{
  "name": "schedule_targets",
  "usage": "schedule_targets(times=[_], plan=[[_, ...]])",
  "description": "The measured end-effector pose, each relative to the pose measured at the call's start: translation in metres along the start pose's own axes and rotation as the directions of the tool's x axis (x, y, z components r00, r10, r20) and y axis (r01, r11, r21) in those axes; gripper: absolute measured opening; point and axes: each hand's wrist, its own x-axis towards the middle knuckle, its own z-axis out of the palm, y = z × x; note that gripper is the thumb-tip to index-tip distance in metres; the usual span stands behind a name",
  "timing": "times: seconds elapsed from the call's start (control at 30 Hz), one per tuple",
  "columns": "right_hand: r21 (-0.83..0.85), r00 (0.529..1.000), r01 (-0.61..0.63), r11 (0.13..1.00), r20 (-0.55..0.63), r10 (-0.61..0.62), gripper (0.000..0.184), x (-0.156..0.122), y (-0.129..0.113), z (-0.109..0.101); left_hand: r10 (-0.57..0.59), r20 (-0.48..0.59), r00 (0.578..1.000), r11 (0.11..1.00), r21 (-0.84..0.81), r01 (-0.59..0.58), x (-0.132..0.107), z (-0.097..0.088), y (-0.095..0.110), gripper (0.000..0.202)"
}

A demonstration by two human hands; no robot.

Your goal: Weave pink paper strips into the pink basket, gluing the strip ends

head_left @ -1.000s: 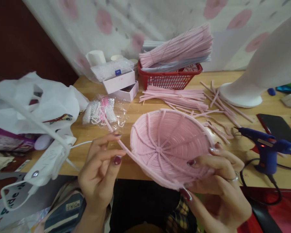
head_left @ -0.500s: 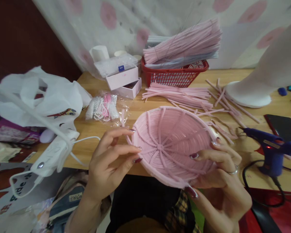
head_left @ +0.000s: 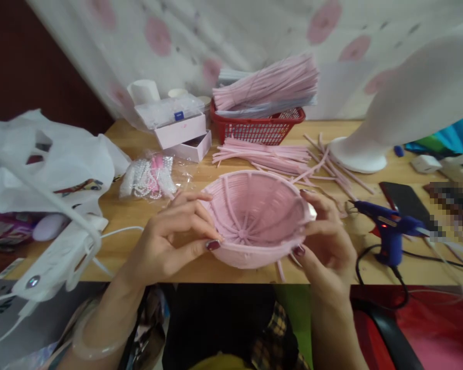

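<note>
A pink woven bowl (head_left: 254, 216) is held between both hands, just above the near edge of the wooden table (head_left: 119, 257), with its opening tilted up and towards the camera. Its left rim is gripped by the left hand (head_left: 173, 236), the fingers curled along the edge and the thumb pressed against the outer wall. Its right side is clasped by the right hand (head_left: 327, 241), the fingers laid over the rim and the thumb set low on the outside. A loose pink end is seen hanging under the bowl.

Behind the bowl, loose pink sticks (head_left: 266, 156) are spread on the table, and a bundle of sticks (head_left: 266, 87) is laid across a red basket (head_left: 258, 128). A blue glue gun (head_left: 386, 228) is stood just to the right of the right hand, with a dark phone (head_left: 403, 200) beyond it. A clear packet of beads (head_left: 150, 177) is placed near the left hand, and a white plastic bag (head_left: 50, 164) is heaped further left.
</note>
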Motion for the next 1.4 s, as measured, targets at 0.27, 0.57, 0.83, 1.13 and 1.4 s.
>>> schedule_targets(times=[0.27, 0.57, 0.83, 1.13, 1.4], plan=[[0.051, 0.931, -0.189, 0.981, -0.308, 0.196, 0.021, -0.003, 0.004, 0.034, -0.004, -0.111, 0.994, 0.997, -0.082, -0.005, 0.002, 0.017, -0.010, 0.010], [0.006, 0.833, -0.224, 0.975, -0.518, 0.195, 0.026, 0.001, 0.019, 0.053, -0.092, -0.225, 0.970, 0.995, 0.012, 0.097, 0.013, 0.033, 0.000, 0.011], [-0.202, 0.980, -0.017, 0.979, -0.198, -0.024, 0.027, -0.008, 0.010, 0.022, -0.137, -0.362, 0.922, 0.988, 0.020, 0.154, 0.016, 0.037, -0.005, 0.012], [-0.291, 0.979, -0.162, 0.943, -0.165, 0.118, 0.048, -0.039, -0.024, 0.055, -0.128, -0.384, 0.914, 0.990, 0.004, 0.141, 0.024, 0.070, 0.022, 0.014], [-0.344, 0.968, -0.235, 0.909, -0.166, 0.187, 0.047, -0.041, -0.023, 0.041, -0.325, -0.282, 0.903, 0.943, -0.170, 0.286, 0.012, 0.099, 0.031, 0.018]])
